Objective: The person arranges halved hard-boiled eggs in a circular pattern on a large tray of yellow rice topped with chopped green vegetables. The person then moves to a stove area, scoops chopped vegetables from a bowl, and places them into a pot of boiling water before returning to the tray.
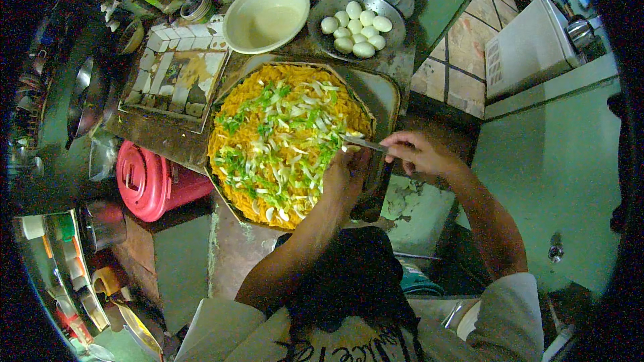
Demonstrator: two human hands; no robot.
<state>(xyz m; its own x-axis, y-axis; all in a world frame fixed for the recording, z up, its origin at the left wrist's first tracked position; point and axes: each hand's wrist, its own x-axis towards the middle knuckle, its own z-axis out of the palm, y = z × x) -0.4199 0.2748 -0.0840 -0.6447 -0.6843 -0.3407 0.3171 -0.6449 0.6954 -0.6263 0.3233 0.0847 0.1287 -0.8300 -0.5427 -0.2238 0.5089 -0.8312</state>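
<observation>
Orange noodles [245, 141], strewn with chopped greens [231, 123] and pale shreds [322, 119], fill a large many-sided tray [224, 199] on the counter [173, 135]. The right hand [416, 153] pinches a knife [365, 143], blade pointing left over the tray's right side. The left hand [347, 167] is just beside the blade, fingers largely hidden, so their grip cannot be told. Beyond, peeled eggs [362, 19] sit in a metal bowl [397, 32].

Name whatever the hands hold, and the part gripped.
The right hand holds a knife by its handle end. The left hand is near the blade; whether it grips anything cannot be told.
</observation>
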